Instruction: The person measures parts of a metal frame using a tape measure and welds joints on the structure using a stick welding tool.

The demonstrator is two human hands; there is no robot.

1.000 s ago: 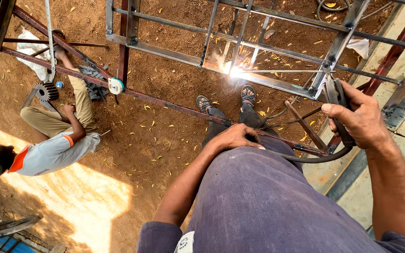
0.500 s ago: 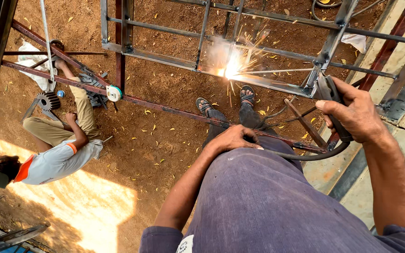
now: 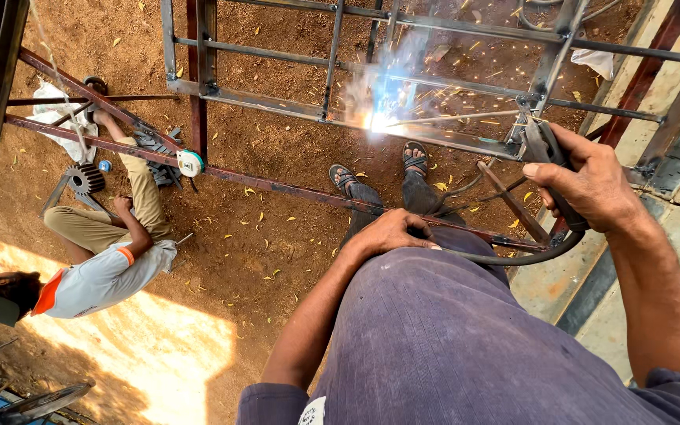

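My right hand (image 3: 592,185) grips a dark welding electrode holder (image 3: 543,149) with a black cable (image 3: 513,256) looping down from it. A thin electrode rod (image 3: 454,120) runs left from the holder to a bright arc with sparks and smoke (image 3: 377,118) on a bar of the metal grille frame (image 3: 277,101) lying on the dirt. My left hand (image 3: 391,232) rests flat on my left thigh, holding nothing. My sandalled feet (image 3: 379,169) stand just in front of the frame.
A person in a white and orange shirt (image 3: 96,275) sits on the ground at left, beside a gear wheel (image 3: 86,179) and rusty steel bars (image 3: 277,187). A white tape measure (image 3: 190,163) lies on one bar. Concrete slabs (image 3: 670,197) lie at right.
The view has shifted and the arc has flared brighter, with more sparks and smoke. My right hand keeps the holder on the frame; my left hand stays on my thigh.
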